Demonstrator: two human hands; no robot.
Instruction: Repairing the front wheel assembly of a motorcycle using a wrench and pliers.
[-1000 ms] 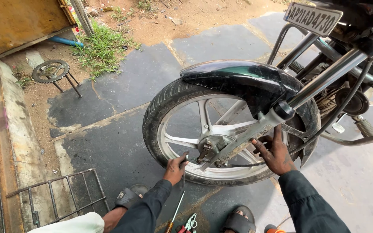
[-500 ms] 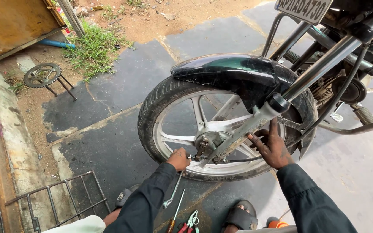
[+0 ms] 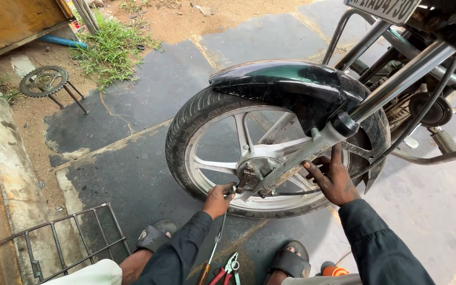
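While left hand (image 3: 218, 199) stays at axle (image 3: 249, 177) | right hand (image 3: 333, 179) unmoved

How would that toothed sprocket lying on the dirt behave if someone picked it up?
The sprocket looks like solid metal, so probably stiff and heavy for its size. Its teeth may prick fingers. It seems mounted on thin rods, so it would likely tip rather than roll.

Oil-stained slab pavement (image 3: 149, 95), grass patch (image 3: 109, 45)
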